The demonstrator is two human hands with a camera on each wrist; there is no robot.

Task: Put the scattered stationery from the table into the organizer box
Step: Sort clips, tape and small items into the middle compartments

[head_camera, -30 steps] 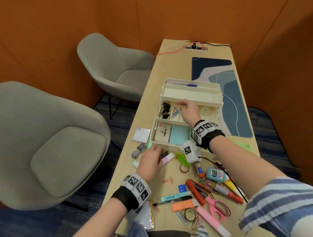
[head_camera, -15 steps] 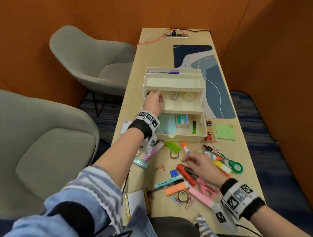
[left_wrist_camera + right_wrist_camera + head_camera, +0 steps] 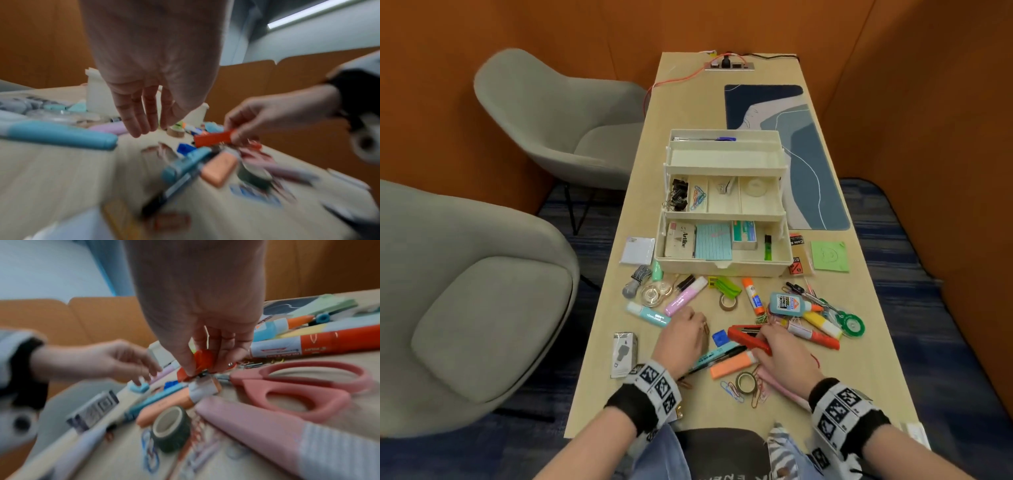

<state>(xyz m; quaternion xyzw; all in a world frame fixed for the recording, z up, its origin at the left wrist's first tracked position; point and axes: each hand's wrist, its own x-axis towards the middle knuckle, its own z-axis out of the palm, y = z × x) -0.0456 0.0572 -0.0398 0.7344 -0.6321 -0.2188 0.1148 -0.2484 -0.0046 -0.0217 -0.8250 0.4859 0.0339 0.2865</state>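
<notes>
- The right hand (image 3: 780,356) pinches the red stapler (image 3: 748,338) at its near-right end; its long axis runs far-left.
- The left hand (image 3: 681,337) hovers just left, fingers loose, holding nothing.
- The organizer box (image 3: 722,267) lies beyond.

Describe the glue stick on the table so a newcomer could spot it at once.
Start at the cream organizer box; just in front of its near wall lies the glue stick. It is a small white tube with an orange cap and blue label, slimmer than the blue glue bottle beside it.
</notes>
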